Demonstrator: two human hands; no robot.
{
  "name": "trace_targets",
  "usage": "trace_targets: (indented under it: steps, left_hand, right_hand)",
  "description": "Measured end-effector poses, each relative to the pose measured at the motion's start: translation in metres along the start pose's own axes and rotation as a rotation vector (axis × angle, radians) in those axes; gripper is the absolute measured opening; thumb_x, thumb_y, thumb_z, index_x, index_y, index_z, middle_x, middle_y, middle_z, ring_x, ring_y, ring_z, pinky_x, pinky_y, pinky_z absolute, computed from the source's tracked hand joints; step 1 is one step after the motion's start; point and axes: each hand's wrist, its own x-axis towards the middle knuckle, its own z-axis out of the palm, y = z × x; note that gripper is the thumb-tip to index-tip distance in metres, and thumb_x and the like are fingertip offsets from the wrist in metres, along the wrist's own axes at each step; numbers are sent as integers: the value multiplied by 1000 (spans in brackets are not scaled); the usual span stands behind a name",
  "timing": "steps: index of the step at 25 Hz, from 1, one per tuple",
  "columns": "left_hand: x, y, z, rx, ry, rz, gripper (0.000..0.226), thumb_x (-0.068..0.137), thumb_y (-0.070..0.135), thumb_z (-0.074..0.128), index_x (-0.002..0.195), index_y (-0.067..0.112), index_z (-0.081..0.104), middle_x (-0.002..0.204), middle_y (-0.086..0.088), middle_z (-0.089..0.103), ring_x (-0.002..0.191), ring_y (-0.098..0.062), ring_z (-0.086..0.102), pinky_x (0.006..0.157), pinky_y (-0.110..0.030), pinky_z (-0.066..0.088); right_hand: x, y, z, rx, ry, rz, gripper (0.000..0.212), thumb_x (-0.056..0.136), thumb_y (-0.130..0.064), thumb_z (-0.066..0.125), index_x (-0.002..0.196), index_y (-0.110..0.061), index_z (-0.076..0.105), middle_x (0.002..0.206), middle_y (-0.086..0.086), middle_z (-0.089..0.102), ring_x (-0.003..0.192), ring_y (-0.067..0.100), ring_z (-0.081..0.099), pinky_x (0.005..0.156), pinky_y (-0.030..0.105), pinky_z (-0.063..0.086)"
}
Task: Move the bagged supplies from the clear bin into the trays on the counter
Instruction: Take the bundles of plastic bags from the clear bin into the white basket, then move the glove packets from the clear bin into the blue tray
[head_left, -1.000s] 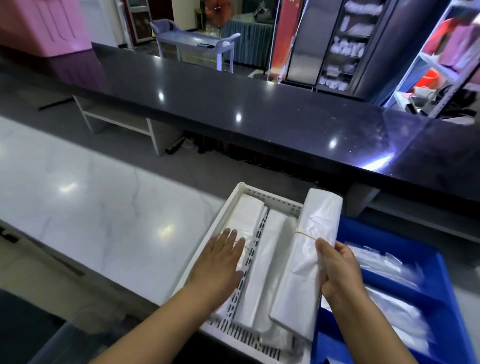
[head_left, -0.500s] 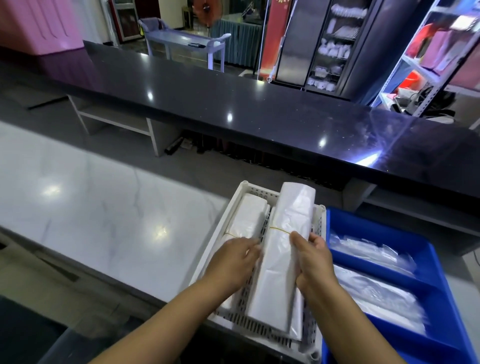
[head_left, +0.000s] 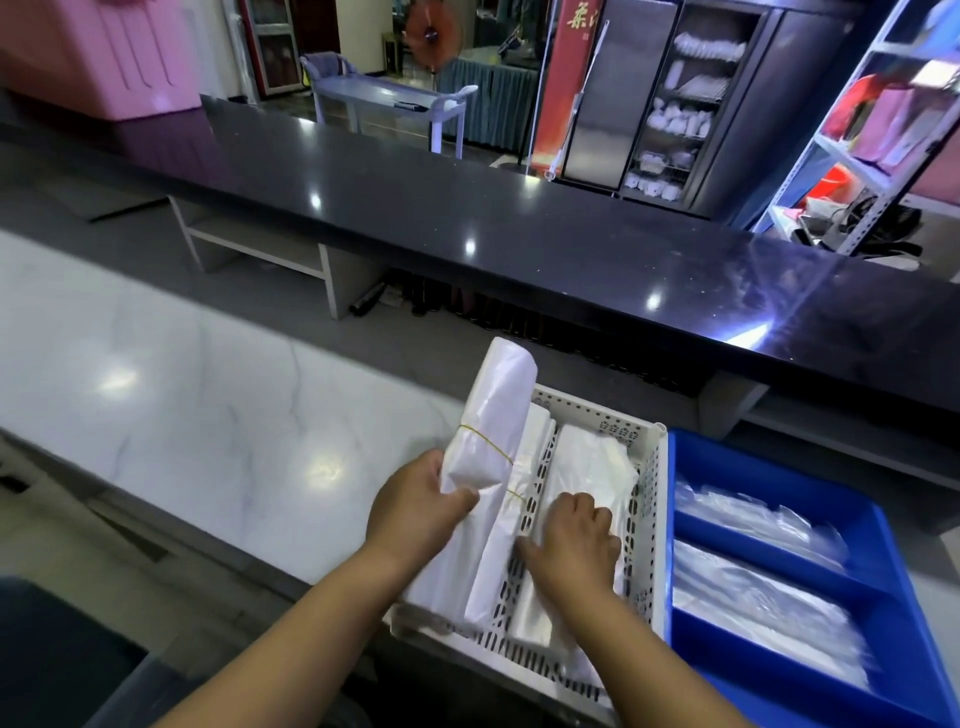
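Left hand (head_left: 423, 512) grips the rubber-banded white plastic bag bundle (head_left: 491, 441) over the perforated white tray's (head_left: 655, 519) left edge, right hand (head_left: 574, 540) flat, pressing a laid bundle (head_left: 587, 467); best lower it level into the left slot.

Glossy black counter (head_left: 519, 228), metal shelving (head_left: 852, 150)

Left hand (head_left: 415, 506) clenched; right hand (head_left: 574, 540) flat

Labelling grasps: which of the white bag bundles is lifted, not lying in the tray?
The leftmost bundle, yellow rubber band around it, gripped by the left hand and angled up past the white tray's far rim. The other two lie flat; the right hand presses one.
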Motion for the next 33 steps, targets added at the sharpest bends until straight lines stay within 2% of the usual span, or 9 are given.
trace_targets:
  steps: [6,12,15,19,22,24,28,30,33]
  left_hand:
    - [-1,4,24,69,-55,23,14,70,32,61,78,20,59,71,0,66,66,-15,61,57,-33,48]
    - [-2,15,77,8,-211,-31,18,74,29,61,83,17,50,79,0,61,78,-24,59,60,-33,44]
    - [-5,15,101,96,-302,-22,46,85,24,56,127,15,37,121,-8,57,108,-27,55,81,-32,46]
    - [-8,5,111,537,-191,312,68,91,20,47,147,17,9,158,-6,11,141,-26,18,113,-34,20]
    - [-4,-5,112,756,-329,484,62,96,36,33,148,23,5,159,-1,-5,145,-21,-10,115,-40,-9]
    - [-4,-14,114,806,-396,475,59,97,40,24,148,24,0,159,0,-9,145,-20,-13,114,-40,-13]
    - [3,-15,91,636,-278,543,45,94,15,38,139,18,39,153,-3,32,143,-21,21,116,-34,13]
    - [4,-11,62,568,-100,558,35,77,1,63,110,14,67,118,-5,67,120,-26,55,100,-38,44]
    - [-11,-21,23,552,76,475,34,60,-8,76,87,12,73,88,-1,74,97,-26,68,79,-38,56]
  right_hand:
    - [9,20,-26,337,-47,146,30,77,-14,58,102,-16,41,112,7,47,95,31,54,76,41,50]
    - [-4,50,-48,568,180,104,25,75,-5,53,91,-23,44,97,0,50,79,19,56,60,33,48]
    - [-8,57,-52,593,205,85,30,77,-4,55,94,-26,43,99,-3,48,75,6,51,55,23,42]
    - [-5,61,-52,571,177,81,32,78,-5,57,100,-25,43,102,-2,47,83,17,55,68,33,50]
    - [0,59,-48,528,136,48,36,78,-9,57,108,-24,42,109,-1,46,91,22,55,70,30,44]
    - [4,54,-41,450,57,8,42,80,-19,58,118,-22,40,119,1,44,99,25,55,72,30,40]
    - [14,48,-31,330,-11,-56,43,84,-44,56,121,-23,47,126,-3,47,103,21,57,71,28,37]
    - [20,49,-33,358,59,-104,30,87,-41,53,114,-26,52,122,-6,53,96,18,59,69,27,37]
    - [30,32,-36,336,108,-262,20,89,-32,52,108,-28,57,114,-7,62,89,15,62,69,27,41]
